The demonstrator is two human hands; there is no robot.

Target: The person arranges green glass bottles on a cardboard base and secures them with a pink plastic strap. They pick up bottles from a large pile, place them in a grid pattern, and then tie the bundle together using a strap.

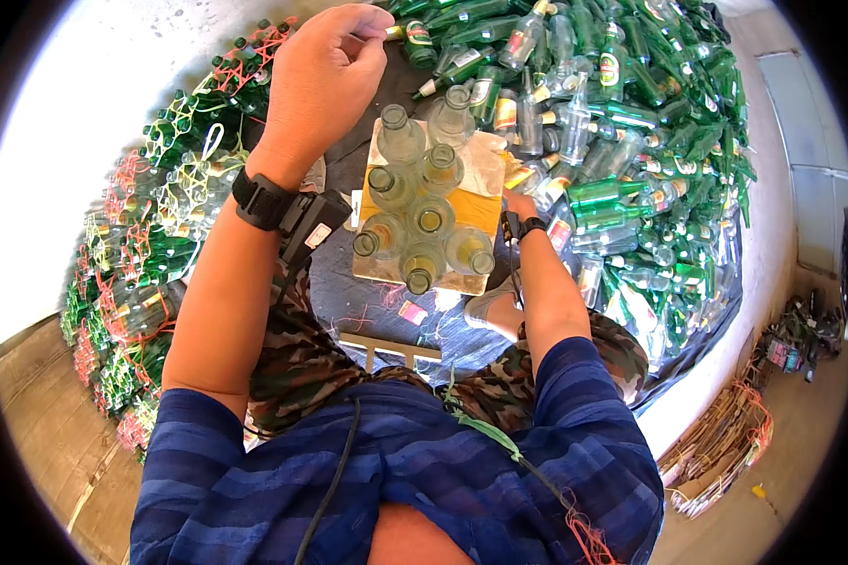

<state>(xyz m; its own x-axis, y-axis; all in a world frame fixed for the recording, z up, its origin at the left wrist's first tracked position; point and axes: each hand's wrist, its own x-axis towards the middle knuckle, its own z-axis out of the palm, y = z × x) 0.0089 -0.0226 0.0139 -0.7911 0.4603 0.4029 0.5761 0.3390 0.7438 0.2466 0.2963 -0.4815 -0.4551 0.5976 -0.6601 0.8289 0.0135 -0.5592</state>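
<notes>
Several clear glass bottles (431, 221) stand upright in a cluster on a small cardboard-topped platform (477, 159) with a yellow band across it. Beyond its far left corner, my left hand (325, 85) is raised with curled fingers. Its fingertips meet the gold-foiled neck of a green glass bottle (418, 44); whether they grip it is unclear. My right hand (519, 205) is low at the platform's right side, beside the bottle heap. The platform's edge hides most of its fingers, so its hold cannot be seen.
A large heap of loose green and clear bottles (608, 176) fills the right and far side. Bottle bundles tied with red and pale cord (184, 191) line the left wall. A wooden frame piece (389, 347) lies near me. Tied flattened cardboard (721, 445) sits at lower right.
</notes>
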